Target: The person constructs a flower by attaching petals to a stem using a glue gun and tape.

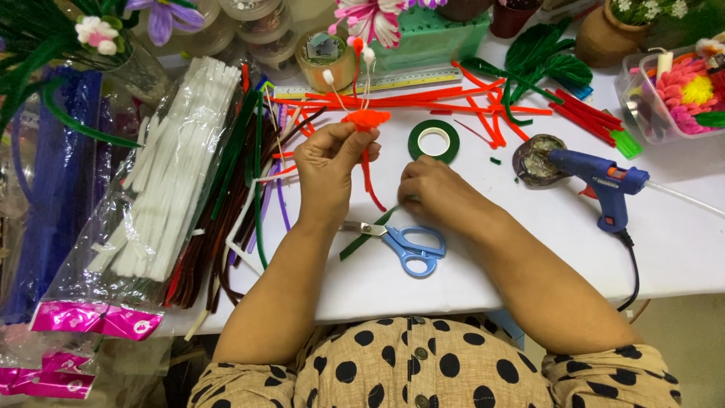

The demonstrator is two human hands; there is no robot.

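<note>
My left hand (330, 162) is raised above the white table (529, 249) and pinches an orange pipe-cleaner flower (365, 119) with white-tipped stamens sticking up and a red stem hanging down. My right hand (430, 189) rests on the table just right of it, fingers closed around a thin green strip (368, 234) that runs down-left under the scissors. Blue-handled scissors (404, 243) lie on the table right below both hands. A roll of green floral tape (433, 141) sits just behind my right hand.
A blue glue gun (604, 181) rests at the right beside a small dish (533, 159). Loose red and orange pipe cleaners (453, 100) lie at the back. Bags of white (170, 174), brown and blue (53, 189) pipe cleaners fill the left. A clear box of finished flowers (676, 94) stands far right.
</note>
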